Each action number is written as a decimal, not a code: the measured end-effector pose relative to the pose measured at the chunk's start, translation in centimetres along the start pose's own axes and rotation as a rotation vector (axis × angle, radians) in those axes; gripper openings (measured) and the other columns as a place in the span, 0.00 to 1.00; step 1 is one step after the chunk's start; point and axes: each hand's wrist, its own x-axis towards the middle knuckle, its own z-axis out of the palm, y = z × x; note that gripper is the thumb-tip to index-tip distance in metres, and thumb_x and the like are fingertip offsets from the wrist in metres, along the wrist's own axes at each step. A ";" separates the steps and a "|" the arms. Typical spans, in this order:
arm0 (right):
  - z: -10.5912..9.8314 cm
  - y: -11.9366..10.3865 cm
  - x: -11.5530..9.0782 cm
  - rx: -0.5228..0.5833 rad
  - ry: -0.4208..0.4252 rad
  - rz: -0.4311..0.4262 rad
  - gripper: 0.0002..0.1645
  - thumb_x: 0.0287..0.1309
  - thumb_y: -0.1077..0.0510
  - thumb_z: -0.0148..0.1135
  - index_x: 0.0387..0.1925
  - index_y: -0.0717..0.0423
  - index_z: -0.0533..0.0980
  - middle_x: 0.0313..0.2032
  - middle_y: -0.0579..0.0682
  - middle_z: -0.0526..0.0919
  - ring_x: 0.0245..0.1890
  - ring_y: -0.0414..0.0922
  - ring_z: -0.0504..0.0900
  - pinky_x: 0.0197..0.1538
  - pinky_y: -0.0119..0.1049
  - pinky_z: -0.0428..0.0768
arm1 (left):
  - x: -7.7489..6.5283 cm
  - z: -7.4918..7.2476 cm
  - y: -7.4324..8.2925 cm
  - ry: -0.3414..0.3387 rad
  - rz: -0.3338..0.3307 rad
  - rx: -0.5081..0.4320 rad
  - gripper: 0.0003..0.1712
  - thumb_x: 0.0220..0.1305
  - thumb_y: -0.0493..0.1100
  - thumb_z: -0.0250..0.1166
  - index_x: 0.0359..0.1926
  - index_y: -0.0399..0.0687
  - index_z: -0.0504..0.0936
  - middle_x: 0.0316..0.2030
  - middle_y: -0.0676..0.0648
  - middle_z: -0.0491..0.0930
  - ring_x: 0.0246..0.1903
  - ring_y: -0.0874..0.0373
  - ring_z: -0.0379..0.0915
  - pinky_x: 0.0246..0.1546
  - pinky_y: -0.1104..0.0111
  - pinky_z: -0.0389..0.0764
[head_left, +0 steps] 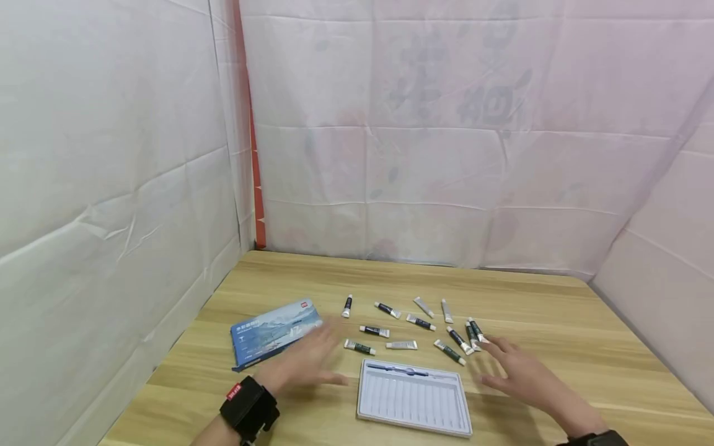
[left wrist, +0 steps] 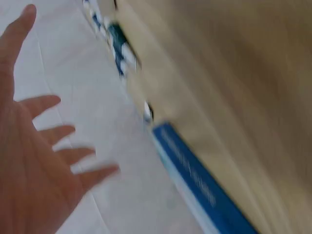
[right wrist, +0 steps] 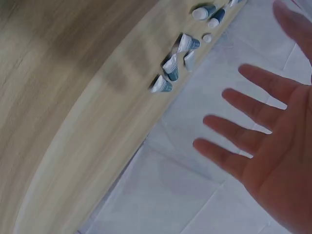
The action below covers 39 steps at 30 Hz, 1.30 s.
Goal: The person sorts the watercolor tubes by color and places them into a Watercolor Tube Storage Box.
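Observation:
My left hand (head_left: 309, 362), slightly blurred, hovers between a blue box (head_left: 270, 331) with a mountain picture and a white plastic tray (head_left: 365, 396); its fingers are spread and hold nothing. On the tray's other side is my right hand (head_left: 519, 375), fingers extended, near two paint tubes (head_left: 473, 331) lying close together. Whether its fingertips touch them I cannot tell. A dark blue brush (head_left: 390, 370) lies in the tray's long far slot, above a row of narrow grooves. Both wrist views show the palms, the left hand (left wrist: 39, 161) and the right hand (right wrist: 278, 131), with bare fingers.
Several more small paint tubes, such as a green-labelled tube (head_left: 359, 347) and a pale tube (head_left: 401, 345), lie scattered beyond the tray on the wooden table (head_left: 558, 310). White cloth walls (head_left: 390, 155) enclose the table at the back and sides.

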 end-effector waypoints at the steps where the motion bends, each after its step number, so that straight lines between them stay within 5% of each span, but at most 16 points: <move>1: 0.1 0.0 0.1 0.013 -0.019 -0.008 0.34 0.46 0.47 0.69 0.50 0.64 0.73 0.50 0.68 0.72 0.45 0.67 0.72 0.41 0.62 0.73 | 0.1 0.3 0.3 -0.025 0.043 -0.010 0.53 0.52 0.68 0.58 0.68 0.39 0.55 0.68 0.36 0.46 0.66 0.42 0.43 0.61 0.50 0.54; 5: 0.7 -0.5 0.4 0.085 -0.114 -0.023 0.24 0.50 0.51 0.67 0.46 0.61 0.76 0.46 0.65 0.76 0.44 0.64 0.74 0.42 0.59 0.74 | 0.7 1.6 1.9 -0.163 0.145 -0.030 0.53 0.52 0.71 0.56 0.69 0.44 0.55 0.68 0.42 0.49 0.65 0.52 0.49 0.60 0.61 0.60; 11: 1.4 -1.9 0.8 0.088 -0.207 -0.048 0.18 0.51 0.51 0.65 0.42 0.56 0.78 0.41 0.54 0.80 0.42 0.55 0.78 0.41 0.50 0.77 | 1.2 2.3 3.4 -0.281 0.154 -0.040 0.51 0.51 0.69 0.59 0.69 0.48 0.56 0.68 0.50 0.52 0.64 0.60 0.50 0.59 0.67 0.62; 28: 2.5 -5.3 7.2 0.109 -0.271 -0.121 0.13 0.54 0.61 0.63 0.42 0.60 0.79 0.40 0.52 0.80 0.41 0.49 0.79 0.40 0.42 0.78 | 0.9 2.7 3.4 -0.253 0.133 -0.109 0.48 0.53 0.62 0.61 0.68 0.43 0.56 0.68 0.47 0.52 0.65 0.58 0.49 0.60 0.67 0.60; 39: 5.8 -6.4 10.8 -0.037 -0.237 -0.190 0.14 0.51 0.61 0.65 0.42 0.56 0.78 0.38 0.49 0.78 0.36 0.45 0.78 0.36 0.37 0.79 | 1.1 2.6 3.7 -0.260 0.116 -0.117 0.48 0.52 0.61 0.63 0.68 0.42 0.58 0.67 0.48 0.54 0.65 0.60 0.50 0.60 0.68 0.60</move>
